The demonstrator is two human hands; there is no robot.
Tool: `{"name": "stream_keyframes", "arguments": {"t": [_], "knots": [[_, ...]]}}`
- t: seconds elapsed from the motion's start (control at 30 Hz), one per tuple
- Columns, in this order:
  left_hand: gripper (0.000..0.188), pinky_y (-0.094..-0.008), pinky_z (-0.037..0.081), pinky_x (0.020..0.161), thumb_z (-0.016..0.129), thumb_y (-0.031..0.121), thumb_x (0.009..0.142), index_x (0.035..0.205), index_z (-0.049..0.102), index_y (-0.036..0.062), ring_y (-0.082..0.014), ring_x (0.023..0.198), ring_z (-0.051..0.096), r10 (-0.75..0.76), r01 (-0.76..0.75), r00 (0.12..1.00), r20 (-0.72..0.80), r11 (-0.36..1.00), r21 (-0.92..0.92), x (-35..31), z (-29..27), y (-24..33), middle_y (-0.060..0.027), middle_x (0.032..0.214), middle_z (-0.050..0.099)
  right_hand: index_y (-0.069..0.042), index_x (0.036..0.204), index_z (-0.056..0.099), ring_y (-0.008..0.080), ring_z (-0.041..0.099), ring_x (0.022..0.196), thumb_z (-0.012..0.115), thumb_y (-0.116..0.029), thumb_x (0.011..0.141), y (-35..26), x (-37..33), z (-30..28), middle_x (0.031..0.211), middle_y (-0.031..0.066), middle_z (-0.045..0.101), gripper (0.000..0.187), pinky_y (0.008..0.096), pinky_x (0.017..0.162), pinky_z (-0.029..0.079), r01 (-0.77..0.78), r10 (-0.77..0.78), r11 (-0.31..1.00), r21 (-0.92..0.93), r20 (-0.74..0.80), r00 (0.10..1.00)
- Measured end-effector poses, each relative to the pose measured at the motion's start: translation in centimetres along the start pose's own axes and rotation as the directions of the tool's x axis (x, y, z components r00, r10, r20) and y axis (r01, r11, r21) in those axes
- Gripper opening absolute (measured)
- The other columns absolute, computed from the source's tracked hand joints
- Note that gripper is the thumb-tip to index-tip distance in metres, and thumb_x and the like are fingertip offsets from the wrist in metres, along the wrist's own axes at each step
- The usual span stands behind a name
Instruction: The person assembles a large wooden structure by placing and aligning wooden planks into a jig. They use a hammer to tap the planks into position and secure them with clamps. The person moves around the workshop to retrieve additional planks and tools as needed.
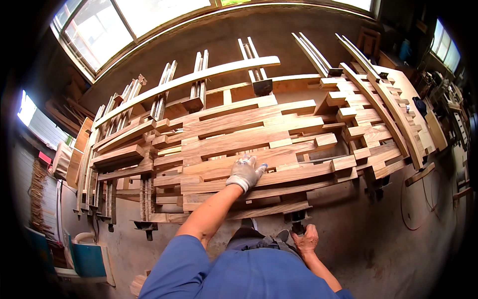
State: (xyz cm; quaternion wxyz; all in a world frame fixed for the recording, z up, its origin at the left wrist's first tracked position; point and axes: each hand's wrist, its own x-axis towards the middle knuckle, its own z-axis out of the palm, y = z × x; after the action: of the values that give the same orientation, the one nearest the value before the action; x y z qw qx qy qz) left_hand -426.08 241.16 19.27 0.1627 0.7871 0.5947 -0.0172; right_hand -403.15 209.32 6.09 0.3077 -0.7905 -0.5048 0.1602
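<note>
My left hand [246, 172], in a pale work glove, lies on the wooden slats [234, 142] with its fingers stretched forward. The slats sit side by side, with staggered ends and narrow gaps between them. At the near edge, my bare right hand [306, 239] is closed round the lower end of a black bar clamp [297, 216], below the nearest slat. The exact part of the clamp inside those fingers is mostly hidden. Another dark clamp end [146, 225] sticks out from the near edge further left.
A long pale board [199, 74] lies across the upright clamp bars at the far left. Two long strips [396, 117] rest over a second group of slats at right. A teal and white chair-like object [89, 259] stands lower left. A cable [404, 214] trails over the concrete floor.
</note>
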Motion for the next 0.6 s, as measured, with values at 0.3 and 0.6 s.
{"name": "stream_keyframes", "arguments": {"t": [0.3,0.6], "knots": [[0.075,-0.0457,0.037,0.126,0.050,0.064,0.108,0.149,0.061,0.0026,-0.0377,0.150,0.050,0.050,-0.051,0.997,-0.059,0.998,-0.027,0.4,0.1,0.3,-0.0249,0.158,0.057,-0.002,0.111,0.069,0.0266,0.068,0.076,0.070,-0.061,0.101,3.3,-1.0,2.4,0.090,0.0144,0.071,0.061,0.0396,0.063,0.056,-0.817,0.271,-0.209,0.538,0.834,0.480],[0.070,-0.0468,0.042,0.121,0.053,0.062,0.106,0.137,0.068,0.0018,-0.0384,0.140,0.058,0.070,-0.070,0.989,-0.132,0.998,0.006,0.4,0.5,0.0,-0.0254,0.147,0.065,-0.003,0.111,0.068,0.0347,0.072,0.079,0.079,-0.062,0.089,3.2,0.2,0.8,0.106,0.0205,0.076,0.064,0.0488,0.072,0.057,-0.639,0.454,0.667,0.383,0.471,0.756]]}}
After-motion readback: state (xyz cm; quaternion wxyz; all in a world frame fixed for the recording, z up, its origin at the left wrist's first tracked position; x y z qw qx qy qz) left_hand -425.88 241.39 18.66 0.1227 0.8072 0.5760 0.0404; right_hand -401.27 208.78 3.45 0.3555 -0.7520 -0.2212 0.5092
